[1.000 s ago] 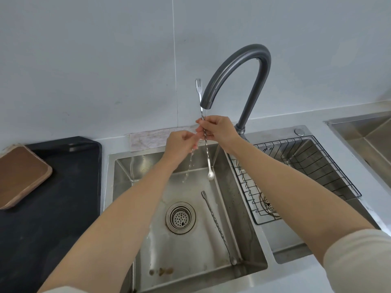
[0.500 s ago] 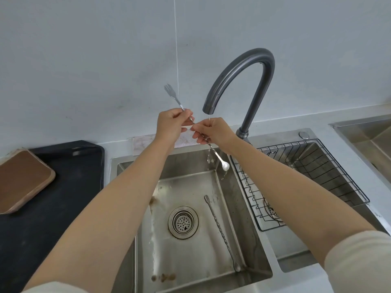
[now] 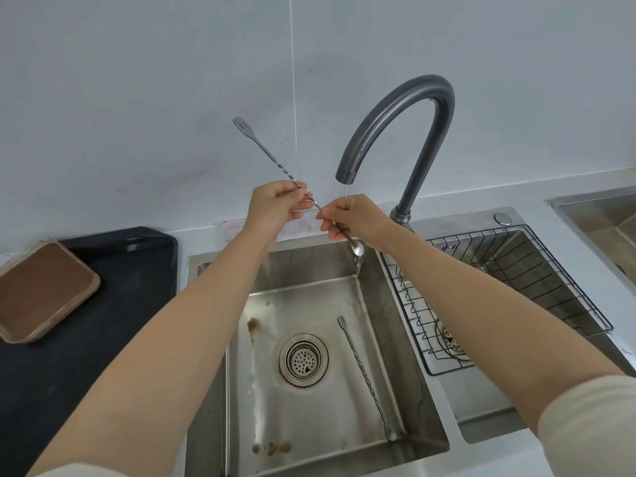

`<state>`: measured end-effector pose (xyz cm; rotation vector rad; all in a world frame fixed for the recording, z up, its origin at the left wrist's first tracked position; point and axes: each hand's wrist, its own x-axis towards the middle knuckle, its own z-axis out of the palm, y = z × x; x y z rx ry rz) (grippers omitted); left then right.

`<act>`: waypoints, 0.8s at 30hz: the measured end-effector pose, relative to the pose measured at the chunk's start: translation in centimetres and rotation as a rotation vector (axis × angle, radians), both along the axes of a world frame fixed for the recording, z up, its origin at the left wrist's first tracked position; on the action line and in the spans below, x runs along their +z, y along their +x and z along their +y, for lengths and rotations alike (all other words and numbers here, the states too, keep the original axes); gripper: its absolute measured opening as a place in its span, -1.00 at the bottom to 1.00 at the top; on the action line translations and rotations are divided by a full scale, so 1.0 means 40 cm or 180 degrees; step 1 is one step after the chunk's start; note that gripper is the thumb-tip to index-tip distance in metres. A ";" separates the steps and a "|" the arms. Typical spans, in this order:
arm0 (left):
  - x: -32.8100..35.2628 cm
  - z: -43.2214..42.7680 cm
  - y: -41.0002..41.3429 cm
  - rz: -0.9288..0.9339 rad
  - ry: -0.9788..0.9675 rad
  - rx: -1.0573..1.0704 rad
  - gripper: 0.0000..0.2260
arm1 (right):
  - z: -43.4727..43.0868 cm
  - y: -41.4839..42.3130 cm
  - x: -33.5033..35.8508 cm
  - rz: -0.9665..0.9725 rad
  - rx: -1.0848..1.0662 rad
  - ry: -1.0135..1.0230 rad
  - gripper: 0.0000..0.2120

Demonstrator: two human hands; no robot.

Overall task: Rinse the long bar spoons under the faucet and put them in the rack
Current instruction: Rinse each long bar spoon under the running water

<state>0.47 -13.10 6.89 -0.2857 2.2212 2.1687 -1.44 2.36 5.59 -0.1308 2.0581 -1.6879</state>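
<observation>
Both hands hold one long twisted bar spoon (image 3: 266, 154) slanted over the sink. My left hand (image 3: 275, 210) pinches its middle, and the fork end points up and left. My right hand (image 3: 354, 218) grips the lower part just above the bowl (image 3: 358, 248), under a thin stream from the grey faucet (image 3: 409, 129); water drips off the bowl. A second bar spoon (image 3: 366, 376) lies on the sink floor, right of the drain, fork end away from me. The black wire rack (image 3: 537, 277) sits in the right basin, with no spoons visible in it.
The steel sink (image 3: 309, 401) has a round drain strainer (image 3: 303, 359) and brown bits of dirt on its floor. A black tray (image 3: 86, 321) with a brown board (image 3: 41, 290) lies to the left. Another basin (image 3: 599, 215) is at the far right.
The held spoon has tipped from upright to slanted, fork end swinging left. My left hand has risen to grip the shaft, and my right hand has slid down toward the bowl.
</observation>
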 end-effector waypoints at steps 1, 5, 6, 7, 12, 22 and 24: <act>-0.002 0.001 -0.001 0.0000 -0.0006 0.0015 -0.79 | -0.001 0.002 0.003 -0.0006 0.0027 0.0007 -0.81; 0.006 -0.003 -0.004 0.0062 -0.0021 0.0069 -0.80 | 0.008 0.010 0.019 -0.0038 0.0034 -0.0004 -0.85; 0.010 -0.005 -0.005 0.0087 -0.0010 0.0088 -0.80 | 0.011 0.010 0.022 -0.0036 0.0029 0.0018 -0.86; 0.013 -0.008 -0.007 0.0113 0.0005 0.0116 -0.80 | 0.014 0.011 0.026 -0.0035 0.0034 0.0037 -0.86; 0.020 -0.043 -0.018 0.0143 0.0090 0.0287 -0.78 | 0.032 0.005 0.020 -0.0032 0.0153 0.0249 -0.86; 0.027 -0.062 -0.016 0.0215 0.0211 0.0442 -0.77 | 0.047 -0.009 0.004 -0.0292 -0.0127 -0.0264 -0.91; 0.027 -0.063 -0.014 0.0234 0.0233 0.0463 -0.77 | 0.053 -0.011 0.004 -0.0368 -0.0235 -0.0379 -0.91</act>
